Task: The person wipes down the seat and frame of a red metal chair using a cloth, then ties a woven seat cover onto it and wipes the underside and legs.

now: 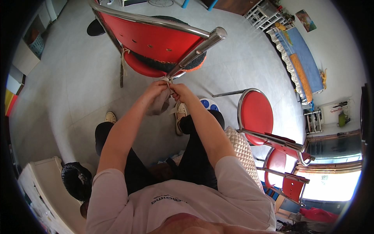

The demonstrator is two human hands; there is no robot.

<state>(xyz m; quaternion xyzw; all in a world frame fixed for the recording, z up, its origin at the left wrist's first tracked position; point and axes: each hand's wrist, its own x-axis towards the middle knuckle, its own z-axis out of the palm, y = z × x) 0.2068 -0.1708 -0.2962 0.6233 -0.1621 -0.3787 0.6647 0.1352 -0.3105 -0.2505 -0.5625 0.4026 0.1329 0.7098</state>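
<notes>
A red chair with a chromed metal frame (pixel 155 38) stands in front of me, its back towards me, with a dark, orange-edged cushion (pixel 194 65) on its seat. At the chair's near right post, my left hand (pixel 156 89) and my right hand (pixel 179 92) pinch a pale cloth strip (pixel 169 84) tied or looped at the post. Below the fingers hangs a thin greyish cloth or bag (pixel 159 103). Another pale strip (pixel 125 55) is fastened at the chair's left post. The exact form of the knot is hidden by my fingers.
Red chairs (pixel 257 111) stand to the right, beside a quilted pale cover (pixel 242 152). A white and blue object (pixel 209 103) lies by my right knee. At the lower left are a black-lined bin (pixel 76 180) and a pale cabinet (pixel 52 190). A blue-covered bench (pixel 302 61) lines the right wall.
</notes>
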